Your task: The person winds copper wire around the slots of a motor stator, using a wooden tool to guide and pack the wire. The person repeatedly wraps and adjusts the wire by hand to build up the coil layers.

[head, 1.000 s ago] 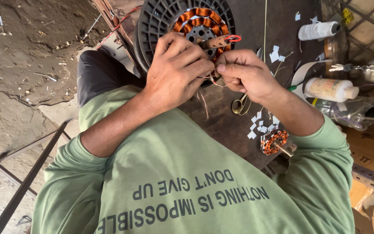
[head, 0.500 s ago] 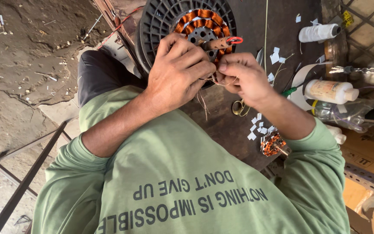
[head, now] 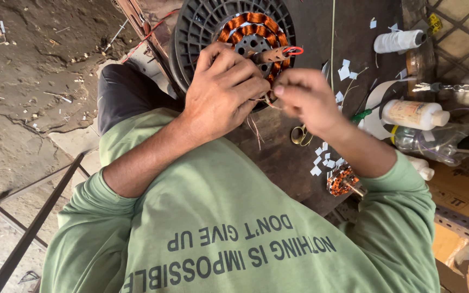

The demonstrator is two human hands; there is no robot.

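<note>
Copper-wound stator (head: 253, 32) sits in a black ribbed fan housing (head: 202, 24) on the dark surface (head: 310, 32). Left hand (head: 223, 89) curls against its lower edge, fingers closed on thin copper wires (head: 256, 127). Right hand (head: 305, 97) pinches those strands beside it. Scissors (head: 299, 135) and a white bottle (head: 413, 114) lie near.
</note>
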